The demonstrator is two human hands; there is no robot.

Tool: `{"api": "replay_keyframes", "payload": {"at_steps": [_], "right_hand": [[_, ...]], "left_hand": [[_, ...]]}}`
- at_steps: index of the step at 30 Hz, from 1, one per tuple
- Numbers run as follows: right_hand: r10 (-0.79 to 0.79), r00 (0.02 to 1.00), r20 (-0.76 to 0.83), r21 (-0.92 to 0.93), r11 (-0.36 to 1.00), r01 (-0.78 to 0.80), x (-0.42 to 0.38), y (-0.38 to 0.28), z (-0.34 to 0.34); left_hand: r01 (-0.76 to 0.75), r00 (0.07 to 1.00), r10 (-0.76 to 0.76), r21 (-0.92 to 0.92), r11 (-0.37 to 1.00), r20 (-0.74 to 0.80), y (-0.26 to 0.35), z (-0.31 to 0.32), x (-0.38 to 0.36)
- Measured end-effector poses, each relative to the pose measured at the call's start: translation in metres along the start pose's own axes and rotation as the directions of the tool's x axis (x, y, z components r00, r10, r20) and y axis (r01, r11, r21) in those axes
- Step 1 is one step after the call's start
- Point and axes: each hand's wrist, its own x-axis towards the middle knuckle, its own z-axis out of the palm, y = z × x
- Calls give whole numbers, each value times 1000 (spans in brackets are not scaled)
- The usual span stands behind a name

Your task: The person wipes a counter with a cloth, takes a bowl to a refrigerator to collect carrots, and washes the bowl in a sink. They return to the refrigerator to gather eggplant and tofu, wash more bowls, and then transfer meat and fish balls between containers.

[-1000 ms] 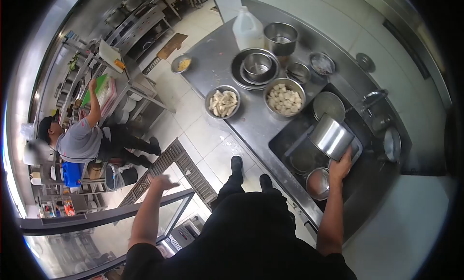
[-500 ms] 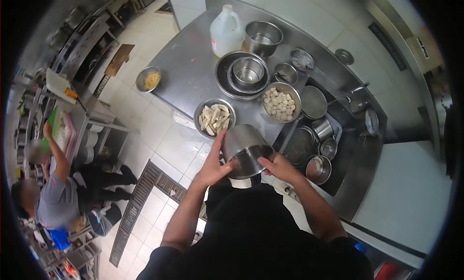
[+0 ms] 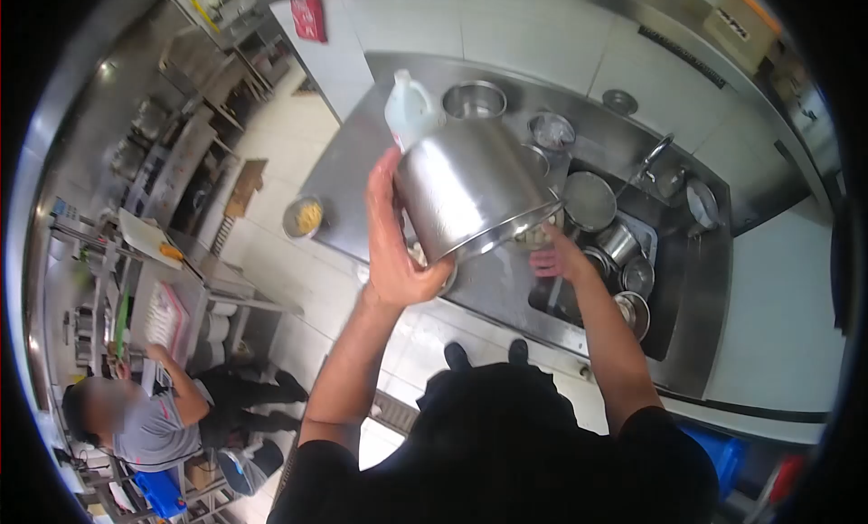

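Note:
A stainless steel pot (image 3: 475, 189) is raised in front of me, tilted with its mouth facing down and toward me. My left hand (image 3: 398, 248) grips its left side, thumb at the lower rim and fingers along the wall. Just below the pot's right rim is my right hand (image 3: 565, 257), its fingers extended and apart from the pot. Beside that hand, a bowl of pale round pieces (image 3: 533, 238) shows only in part. Another bowl, with pale strips, is almost wholly hidden behind the pot and my left hand.
On the steel counter (image 3: 348, 176) stand a plastic jug (image 3: 411, 113), a metal pot (image 3: 475, 101) and a bowl of yellow shreds (image 3: 305, 217). The sink (image 3: 665, 321) at right holds several pans and bowls below a faucet (image 3: 653, 153). A co-worker (image 3: 163, 424) works at the left.
The pot has been lifted closer to my head and turned. My left hand rose with it; my right hand came off it and moved right. The view has shifted.

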Motion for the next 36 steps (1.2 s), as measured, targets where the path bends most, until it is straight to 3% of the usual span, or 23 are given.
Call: {"api": "replay_keyframes", "payload": {"at_steps": [2,5,6,9,10,13,21,24,26,29,30,36], "right_hand": [[-18,1000,-2,-1,1000,18,23,-2,0],[-6,998,70,22,1000,4,66,16,-19],[21,997,78,45,999,-24,69,16,-19],[126,988,87,88,987,-133,83,24,-19],[119,986,113,91,987,-129,89,27,-21],[96,979,177,92,989,-114,95,25,-21],[12,981,195,81,996,-29,80,16,-11],[5,985,172,98,995,-22,79,15,-8],[-19,987,157,119,993,0,84,17,-6],[-82,997,14,330,941,73,88,26,4],[-102,995,-16,329,939,101,79,26,5],[-287,948,-137,299,901,315,49,39,-65]], "left_hand": [[-149,989,150,-34,988,18,28,-2,60],[-399,917,396,75,914,53,77,-2,123],[-453,892,453,16,891,17,89,5,139],[-589,805,592,84,804,-20,128,16,174],[-619,775,632,180,764,-20,136,15,183],[-720,674,736,169,673,-61,159,25,204],[-742,565,815,354,569,-127,214,32,232],[-783,504,853,346,517,-134,235,34,240],[-808,480,875,355,470,-64,249,28,241],[-793,471,878,395,464,-86,256,21,240],[-780,468,876,413,470,-114,257,18,240],[-764,289,957,608,216,22,256,-23,240]]}}
